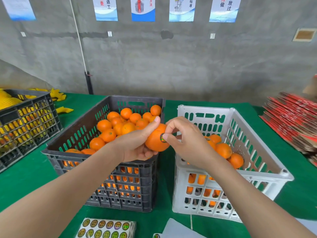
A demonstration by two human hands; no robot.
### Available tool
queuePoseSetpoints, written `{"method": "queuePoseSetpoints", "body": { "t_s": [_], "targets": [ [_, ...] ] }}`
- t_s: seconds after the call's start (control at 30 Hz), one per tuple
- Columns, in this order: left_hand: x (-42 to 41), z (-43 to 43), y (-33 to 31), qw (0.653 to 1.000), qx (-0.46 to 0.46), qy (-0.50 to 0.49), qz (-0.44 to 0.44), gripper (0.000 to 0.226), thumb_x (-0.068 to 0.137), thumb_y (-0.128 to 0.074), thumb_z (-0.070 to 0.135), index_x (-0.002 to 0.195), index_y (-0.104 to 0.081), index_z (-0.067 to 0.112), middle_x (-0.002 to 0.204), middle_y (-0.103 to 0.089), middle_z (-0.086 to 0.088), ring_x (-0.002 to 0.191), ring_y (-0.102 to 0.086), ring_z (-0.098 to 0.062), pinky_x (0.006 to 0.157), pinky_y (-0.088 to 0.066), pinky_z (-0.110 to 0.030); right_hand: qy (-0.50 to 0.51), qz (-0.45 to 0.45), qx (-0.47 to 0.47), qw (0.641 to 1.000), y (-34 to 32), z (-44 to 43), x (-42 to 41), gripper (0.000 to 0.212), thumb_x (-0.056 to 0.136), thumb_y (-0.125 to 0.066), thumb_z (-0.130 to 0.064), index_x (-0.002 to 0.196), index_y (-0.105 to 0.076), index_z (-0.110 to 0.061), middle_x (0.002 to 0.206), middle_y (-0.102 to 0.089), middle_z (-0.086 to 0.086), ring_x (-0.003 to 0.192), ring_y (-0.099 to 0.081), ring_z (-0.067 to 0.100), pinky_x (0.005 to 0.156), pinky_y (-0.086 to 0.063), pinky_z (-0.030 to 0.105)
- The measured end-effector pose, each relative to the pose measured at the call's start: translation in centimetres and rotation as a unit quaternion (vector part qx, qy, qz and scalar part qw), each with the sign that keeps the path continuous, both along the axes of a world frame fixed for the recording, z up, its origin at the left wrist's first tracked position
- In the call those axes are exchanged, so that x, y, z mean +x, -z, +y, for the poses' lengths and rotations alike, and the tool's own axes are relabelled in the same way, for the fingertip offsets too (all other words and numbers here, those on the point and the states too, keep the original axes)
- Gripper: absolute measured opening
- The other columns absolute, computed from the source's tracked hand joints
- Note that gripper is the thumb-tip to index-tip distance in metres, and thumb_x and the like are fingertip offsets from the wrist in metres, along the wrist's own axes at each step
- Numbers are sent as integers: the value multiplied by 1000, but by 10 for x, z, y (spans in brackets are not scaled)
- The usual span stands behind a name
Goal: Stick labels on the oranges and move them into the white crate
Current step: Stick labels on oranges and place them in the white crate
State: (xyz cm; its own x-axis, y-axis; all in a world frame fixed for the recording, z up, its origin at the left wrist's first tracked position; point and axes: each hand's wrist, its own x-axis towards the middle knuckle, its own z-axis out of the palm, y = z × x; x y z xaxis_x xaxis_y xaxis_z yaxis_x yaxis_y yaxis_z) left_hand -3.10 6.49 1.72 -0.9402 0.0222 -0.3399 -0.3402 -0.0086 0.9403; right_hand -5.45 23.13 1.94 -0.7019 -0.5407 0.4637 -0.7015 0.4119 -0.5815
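Note:
My left hand [137, 145] grips an orange [155, 140] above the gap between the two crates. A round label [162, 138] sits on the orange's right side, and the thumb of my right hand [185, 140] presses on it. The black crate [72, 134] to the left holds several oranges [120, 124]. In the white crate [257, 155] to the right lie a few oranges [224, 150], one with a label on it. A sheet of round labels [106, 229] lies at the near edge of the green table.
A second black crate [25, 121] with yellow foam nets stands at the far left. Flat red cartons [295, 121] are stacked at the right. A white backing sheet [178, 229] lies near the label sheet. A grey wall with posters stands behind the table.

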Motion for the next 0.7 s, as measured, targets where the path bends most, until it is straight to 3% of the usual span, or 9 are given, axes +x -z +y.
{"method": "queuePoseSetpoints", "body": {
  "t_s": [0.1,0.17,0.27,0.33,0.4,0.5,0.63,0.7],
  "targets": [
    [3,8,1,1000,2,8,6,80,54,-57,74,112,-59,19,66,-62,-8,53,-49,-15,52,-42,-21,23,24,-26,999,6,4,3,20,87,-63,-26,76,-48,-34,98,-54,-8,91,-52,6,77,-51,25],
    [3,11,3,1000,2,9,12,79,56,-58,73,113,-59,19,70,-61,-9,54,-49,-15,51,-42,-20,35,12,-49,998,8,8,2,17,85,-66,-27,87,-49,-31,98,-53,-11,90,-55,7,70,-52,20],
    [6,16,8,1000,-7,4,6,85,48,-62,75,113,-59,20,79,-62,-10,61,-52,-16,54,-45,-21,42,-53,-69,995,11,18,2,55,80,-71,-34,113,-29,-48,105,-44,-21,82,-58,-1,59,-50,14],
    [7,22,12,1000,1,17,-1,87,48,-60,76,112,-61,18,73,-61,-10,55,-50,-15,48,-43,-20,29,-66,-65,995,17,23,6,63,84,-65,-36,129,-23,-49,115,-44,-17,86,-54,-8,61,-49,10],
    [6,30,15,1000,17,16,-13,82,52,-58,77,110,-63,20,75,-62,-10,54,-50,-16,47,-42,-19,-1,-64,-62,996,26,26,11,56,92,-55,-36,140,-27,-35,128,-46,-9,98,-49,-11,73,-47,6],
    [2,43,19,1000,14,18,-20,73,53,-57,77,100,-64,21,86,-65,-11,64,-51,-17,52,-41,-21,-15,-78,-60,995,35,34,13,62,88,-62,-35,142,-32,-27,137,-43,-6,117,-42,1,94,-46,24],
    [-11,67,25,999,24,34,-18,69,54,-53,77,100,-62,26,83,-73,-2,79,-62,-19,57,-50,-25,16,-72,-44,996,38,51,4,68,72,-75,-29,128,-39,-35,118,-45,-14,102,-46,-1,77,-45,13],
    [-26,85,30,999,25,46,-7,69,72,-39,78,107,-62,22,96,-74,-8,91,-68,-25,73,-57,-36,62,-59,-15,996,35,65,-10,66,68,-76,-30,122,-40,-37,110,-46,-14,94,-47,1,68,-40,10]
  ]
}}
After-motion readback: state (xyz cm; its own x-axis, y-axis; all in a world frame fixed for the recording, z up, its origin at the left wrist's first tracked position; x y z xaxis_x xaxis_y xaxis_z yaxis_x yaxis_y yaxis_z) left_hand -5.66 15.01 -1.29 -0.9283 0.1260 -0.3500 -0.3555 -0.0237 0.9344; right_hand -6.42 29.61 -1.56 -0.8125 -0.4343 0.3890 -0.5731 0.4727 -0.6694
